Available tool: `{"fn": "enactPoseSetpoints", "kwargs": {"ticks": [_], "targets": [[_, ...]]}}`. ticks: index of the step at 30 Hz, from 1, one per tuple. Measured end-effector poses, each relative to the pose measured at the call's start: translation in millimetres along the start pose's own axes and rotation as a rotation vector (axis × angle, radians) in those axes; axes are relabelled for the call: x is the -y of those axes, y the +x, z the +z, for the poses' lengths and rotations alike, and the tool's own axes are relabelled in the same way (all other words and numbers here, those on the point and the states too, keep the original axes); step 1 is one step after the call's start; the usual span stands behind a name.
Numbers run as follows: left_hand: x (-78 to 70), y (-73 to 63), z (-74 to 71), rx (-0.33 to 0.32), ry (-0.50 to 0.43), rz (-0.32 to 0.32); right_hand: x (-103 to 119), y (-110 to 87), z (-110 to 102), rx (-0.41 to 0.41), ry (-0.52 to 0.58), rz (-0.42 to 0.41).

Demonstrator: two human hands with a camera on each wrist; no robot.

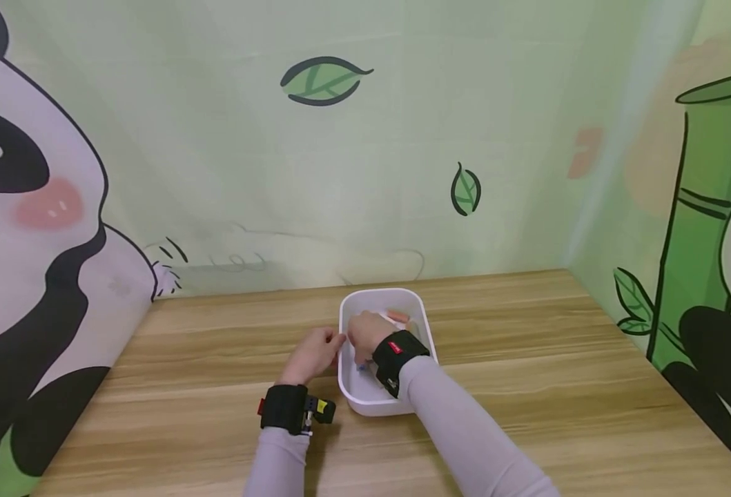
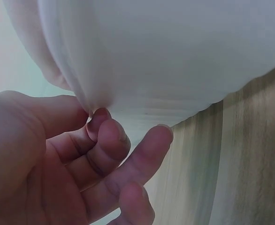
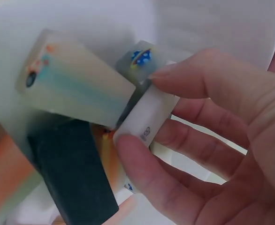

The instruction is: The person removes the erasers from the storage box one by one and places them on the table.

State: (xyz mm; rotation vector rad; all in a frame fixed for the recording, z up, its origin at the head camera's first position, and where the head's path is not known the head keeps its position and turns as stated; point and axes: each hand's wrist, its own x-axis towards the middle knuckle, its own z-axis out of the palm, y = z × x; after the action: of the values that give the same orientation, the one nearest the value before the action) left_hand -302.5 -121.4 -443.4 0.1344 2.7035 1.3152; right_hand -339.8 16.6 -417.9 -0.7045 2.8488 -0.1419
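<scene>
A white plastic bin (image 1: 377, 408) stands on the wooden table. My left hand (image 1: 309, 355) is at its left side; in the left wrist view the thumb and index finger pinch the bin's rim, the other fingers loosely bent below. My right hand (image 1: 368, 333) reaches down inside the bin. In the right wrist view its thumb and fingers pinch a small white eraser (image 3: 148, 111) with tiny print. Around that eraser lie a pale block-shaped eraser (image 3: 79, 84) with a blue-green stripe, a dark green block (image 3: 79, 173) and a clear piece with a blue planet picture (image 3: 141, 57).
An orange piece (image 1: 397, 315) lies by the bin's far wall. Wood-grain table (image 1: 216, 338) surrounds the bin. A pale green printed cloth (image 1: 228, 159) with leaves, pandas and bamboo stands behind and at both sides.
</scene>
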Motion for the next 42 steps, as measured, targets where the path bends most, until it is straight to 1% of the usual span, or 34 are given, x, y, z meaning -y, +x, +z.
{"fn": "enactPoseSetpoints", "kwargs": {"ticks": [5,7,10,13,16,18,20,22,25,27,29,31,33,36,40,42], "targets": [[1.5,-1.6,2.2,-0.009,0.028,-0.001,2,-3.8,3,-0.012,0.026,-0.017],[1.8,-1.6,2.6,-0.010,0.027,-0.007,3,-5.2,3,-0.017,0.017,-0.021],[1.8,0.1,2.3,-0.008,0.014,-0.024,5,-3.8,-1,-0.014,-0.032,-0.022],[1.7,0.7,1.2,-0.009,0.004,-0.028,7,-5.3,-12,-0.015,-0.055,-0.020],[0.9,0.5,1.2,-0.015,0.003,-0.024,-1,-11.7,-32,-0.030,-0.062,-0.017],[0.1,-0.5,1.5,-0.018,0.006,-0.024,-14,-16.8,-44,-0.053,-0.064,-0.008],[-0.4,-0.6,2.4,-0.019,0.007,-0.035,-33,-21.4,-55,-0.066,-0.083,-0.010],[-0.4,-0.9,3.2,-0.018,0.006,-0.048,-55,-26.8,-62,-0.060,-0.073,0.022],[-0.9,-1.2,4.0,-0.017,-0.002,-0.057,-91,-37.9,-70,-0.060,-0.047,0.066],[-1.3,-1.0,4.8,-0.017,-0.006,-0.057,-115,-48.5,-74,-0.050,-0.025,0.114],[-1.3,-1.2,4.7,-0.017,-0.005,-0.055,-138,-59.1,-75,-0.043,-0.020,0.136],[-1.2,-1.4,4.7,-0.013,-0.006,-0.061,-158,-70.9,-73,-0.020,-0.014,0.164],[-1.0,-1.5,4.8,-0.009,-0.010,-0.069,-175,-82.2,-69,-0.005,0.016,0.191],[-1.2,-1.3,4.9,-0.007,-0.018,-0.079,-197,-96.2,-60,-0.012,0.035,0.224],[-1.9,-1.1,5.2,-0.010,-0.017,-0.075,-217,-109.5,-45,-0.029,0.054,0.264],[-1.9,-0.9,5.5,-0.009,-0.017,-0.074,-224,-114.1,-38,-0.020,0.058,0.282]]}}
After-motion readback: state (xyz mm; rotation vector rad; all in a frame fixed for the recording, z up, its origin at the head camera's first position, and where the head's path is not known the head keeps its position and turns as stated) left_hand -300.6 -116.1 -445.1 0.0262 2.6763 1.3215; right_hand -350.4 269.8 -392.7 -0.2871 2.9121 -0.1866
